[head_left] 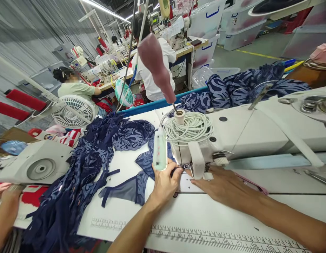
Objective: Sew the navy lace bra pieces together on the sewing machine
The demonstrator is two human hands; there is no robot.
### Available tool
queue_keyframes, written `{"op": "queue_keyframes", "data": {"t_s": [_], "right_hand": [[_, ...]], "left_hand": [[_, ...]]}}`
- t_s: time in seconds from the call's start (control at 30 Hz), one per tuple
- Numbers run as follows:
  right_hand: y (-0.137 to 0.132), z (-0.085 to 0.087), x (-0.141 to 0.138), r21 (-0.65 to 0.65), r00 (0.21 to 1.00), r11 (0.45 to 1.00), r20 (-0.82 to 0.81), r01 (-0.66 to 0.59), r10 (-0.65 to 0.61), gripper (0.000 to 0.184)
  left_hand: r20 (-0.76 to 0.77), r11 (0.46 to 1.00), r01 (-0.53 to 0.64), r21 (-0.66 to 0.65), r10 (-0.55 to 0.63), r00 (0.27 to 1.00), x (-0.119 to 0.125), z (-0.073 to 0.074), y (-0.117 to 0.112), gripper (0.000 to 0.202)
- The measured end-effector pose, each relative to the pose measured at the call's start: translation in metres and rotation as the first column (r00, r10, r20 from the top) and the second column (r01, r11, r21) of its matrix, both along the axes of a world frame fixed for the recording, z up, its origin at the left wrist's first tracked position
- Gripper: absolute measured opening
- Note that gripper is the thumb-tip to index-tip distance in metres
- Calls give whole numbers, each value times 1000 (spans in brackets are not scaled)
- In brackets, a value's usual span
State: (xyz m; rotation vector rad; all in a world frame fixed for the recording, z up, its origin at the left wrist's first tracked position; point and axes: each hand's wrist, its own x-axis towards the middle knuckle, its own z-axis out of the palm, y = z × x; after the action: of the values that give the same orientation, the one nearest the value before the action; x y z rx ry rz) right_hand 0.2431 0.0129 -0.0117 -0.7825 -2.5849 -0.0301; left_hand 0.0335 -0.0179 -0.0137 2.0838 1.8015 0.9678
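My left hand (pixel 165 181) is closed, thumb and fingers pinching the edge of a navy lace garment piece (pixel 145 163) just left of the needle area. My right hand (pixel 218 184) lies flat on the sewing machine bed to the right of the presser foot (pixel 187 167). Its thumb is stretched out; the other fingertips are partly hidden behind a white guard (pixel 197 160) of the sewing machine (pixel 236 126). A lit lamp strip (pixel 160 149) hangs above my left hand. Sheer navy fabric (pixel 126 189) trails across the white table to the left.
Navy lace pieces (pixel 91 154) are heaped at left; more bundles (pixel 231 89) lie behind the machine. Coiled pale cord (pixel 189 127) and a pink-handled screwdriver (pixel 157 66) sit on the machine head. A co-worker's hand (pixel 7 207) is at the left edge, beside another machine (pixel 39 165).
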Motion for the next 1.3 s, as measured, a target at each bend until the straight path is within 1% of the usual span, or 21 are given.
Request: {"op": "queue_keyframes", "data": {"t_s": [0.03,0.1,0.2,0.27,0.33,0.43,0.53,0.7,0.83,0.97,1.1,1.3], "right_hand": [[0,-1,-2,-12,1000,1000,-19,2,-3,24],[-1,-1,-7,5,999,1000,-54,1,0,26],[-3,-1,-12,91,997,996,-75,17,-11,28],[-4,1,-14,152,996,988,-89,21,-8,28],[-5,3,-14,184,994,983,-106,18,1,28],[-6,6,-15,178,993,984,-121,20,2,29],[-6,6,-15,161,993,987,-120,15,4,29],[-6,-2,-13,166,991,986,-131,-9,32,29],[-7,-7,-11,81,992,997,-124,-20,30,28],[-7,-8,-11,15,999,1000,-43,-1,2,33],[-6,-9,-10,-31,998,999,-51,-34,33,33],[-6,-7,-10,-91,992,992,-97,-83,74,32]], "left_hand": [[3,1000,-5,-5,5,1000,-1,0,0,18],[13,1000,-9,-18,9,1000,-2,0,0,18],[30,999,24,-31,-23,999,-3,2,0,17],[27,999,49,-11,-48,998,-3,4,-1,17],[11,996,77,37,-78,997,-4,6,-2,17],[-46,987,145,71,-142,989,-7,6,-3,17],[-106,981,190,47,-185,977,-10,6,-2,20],[-121,976,216,4,-214,969,-15,7,2,20],[-96,982,177,-69,-183,978,-15,9,4,17],[-68,979,143,-147,-154,986,-15,9,5,15],[-63,980,123,-155,-134,989,-14,7,5,9],[-71,986,88,-144,-99,993,-11,5,5,8]]}}
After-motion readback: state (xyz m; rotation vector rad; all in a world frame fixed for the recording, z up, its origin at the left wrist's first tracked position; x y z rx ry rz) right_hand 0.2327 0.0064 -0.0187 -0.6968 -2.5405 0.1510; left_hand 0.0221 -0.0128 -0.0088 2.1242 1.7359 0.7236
